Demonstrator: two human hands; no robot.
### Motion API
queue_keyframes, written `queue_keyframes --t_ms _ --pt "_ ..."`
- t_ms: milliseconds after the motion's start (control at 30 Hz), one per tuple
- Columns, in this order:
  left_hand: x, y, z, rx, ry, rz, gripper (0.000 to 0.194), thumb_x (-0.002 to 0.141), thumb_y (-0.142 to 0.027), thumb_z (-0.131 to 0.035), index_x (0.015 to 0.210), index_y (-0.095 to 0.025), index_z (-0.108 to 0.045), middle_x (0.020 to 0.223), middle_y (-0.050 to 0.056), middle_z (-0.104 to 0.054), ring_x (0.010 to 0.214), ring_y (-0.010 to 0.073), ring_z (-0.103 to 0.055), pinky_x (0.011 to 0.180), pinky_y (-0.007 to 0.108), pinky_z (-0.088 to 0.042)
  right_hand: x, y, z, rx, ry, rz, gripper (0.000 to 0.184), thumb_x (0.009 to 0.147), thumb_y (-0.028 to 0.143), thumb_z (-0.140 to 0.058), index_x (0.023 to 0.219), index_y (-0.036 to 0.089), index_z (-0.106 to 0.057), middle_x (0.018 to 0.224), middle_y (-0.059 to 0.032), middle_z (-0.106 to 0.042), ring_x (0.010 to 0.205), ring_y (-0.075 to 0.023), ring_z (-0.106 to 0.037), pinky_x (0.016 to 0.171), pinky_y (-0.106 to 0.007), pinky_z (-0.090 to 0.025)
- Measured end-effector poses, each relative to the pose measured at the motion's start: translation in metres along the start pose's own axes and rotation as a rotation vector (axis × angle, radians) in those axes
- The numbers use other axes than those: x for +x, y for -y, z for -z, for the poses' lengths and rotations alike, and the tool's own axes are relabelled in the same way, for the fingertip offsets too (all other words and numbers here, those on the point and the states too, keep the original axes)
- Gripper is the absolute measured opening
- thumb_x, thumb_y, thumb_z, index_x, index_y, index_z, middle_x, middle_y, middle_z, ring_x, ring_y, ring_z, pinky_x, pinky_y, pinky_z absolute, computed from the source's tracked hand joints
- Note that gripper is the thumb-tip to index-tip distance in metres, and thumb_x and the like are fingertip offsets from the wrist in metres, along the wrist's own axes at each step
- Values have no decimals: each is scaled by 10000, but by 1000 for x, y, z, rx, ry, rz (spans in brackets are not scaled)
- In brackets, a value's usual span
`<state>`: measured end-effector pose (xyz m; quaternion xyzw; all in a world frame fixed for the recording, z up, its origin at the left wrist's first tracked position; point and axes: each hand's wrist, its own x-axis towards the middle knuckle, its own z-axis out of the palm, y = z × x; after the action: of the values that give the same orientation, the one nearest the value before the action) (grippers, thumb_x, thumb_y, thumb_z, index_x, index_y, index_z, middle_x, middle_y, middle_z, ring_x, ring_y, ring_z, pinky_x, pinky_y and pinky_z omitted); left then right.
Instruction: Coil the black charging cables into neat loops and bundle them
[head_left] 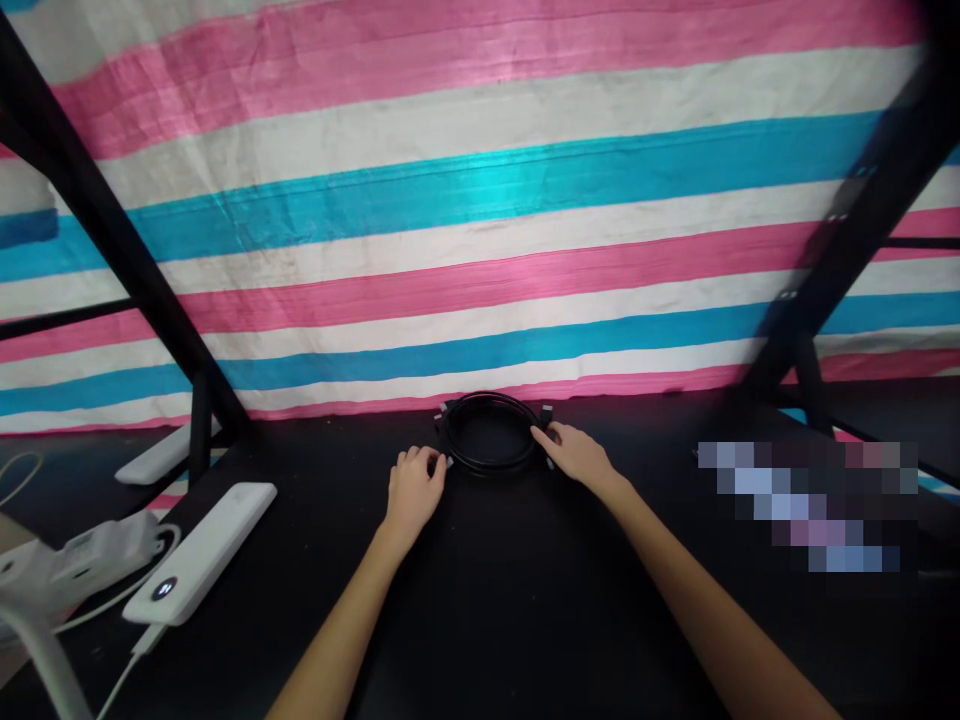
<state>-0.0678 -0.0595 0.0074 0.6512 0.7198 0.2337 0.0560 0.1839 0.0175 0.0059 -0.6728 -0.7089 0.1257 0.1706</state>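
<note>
A black cable wound into a round coil (487,432) lies flat on the black table (525,600), close to the striped cloth at the back. My left hand (414,486) rests at the coil's left edge with its fingers curled against the cable. On the coil's right edge, my right hand (576,453) has fingertips pressed on the loops. Small plug ends stick out at the top left and top right of the coil.
A pink, white and blue striped cloth (480,200) hangs behind the table. Black frame bars (112,230) slant at left and right. A white power bank (199,552) with a cable, a white power strip (82,560) and another white device (161,455) lie at left.
</note>
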Motion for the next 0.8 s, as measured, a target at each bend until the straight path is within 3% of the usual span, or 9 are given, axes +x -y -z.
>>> queue_keyframes --t_ms 600,733,800 --pt "-5 -3 -6 68 -15 -48 288 896 -342 -415 1004 -184 -631 1025 99 -605 1023 267 -528 879 395 -427 -6 8 1 -17 -24 -33 474 872 571 -350 962 186 -610 964 -99 -653 927 -263 -608 714 -327 -416" --pt "-6 -4 -6 32 -85 -40 370 912 -350 -383 1202 -165 -519 1183 121 -560 1098 261 -513 916 401 -420 -9 16 -1 12 -40 -60 388 831 531 -423 783 194 -608 866 -73 -666 857 -249 -627 680 -309 -408" --pt "-7 -7 -4 -12 -147 -121 408 921 -345 -370 1288 -181 -439 1296 123 -501 1198 241 -464 972 389 -391 -10 20 -2 26 -55 -71 328 807 482 -461 755 192 -605 859 -74 -667 858 -245 -628 677 -303 -407"
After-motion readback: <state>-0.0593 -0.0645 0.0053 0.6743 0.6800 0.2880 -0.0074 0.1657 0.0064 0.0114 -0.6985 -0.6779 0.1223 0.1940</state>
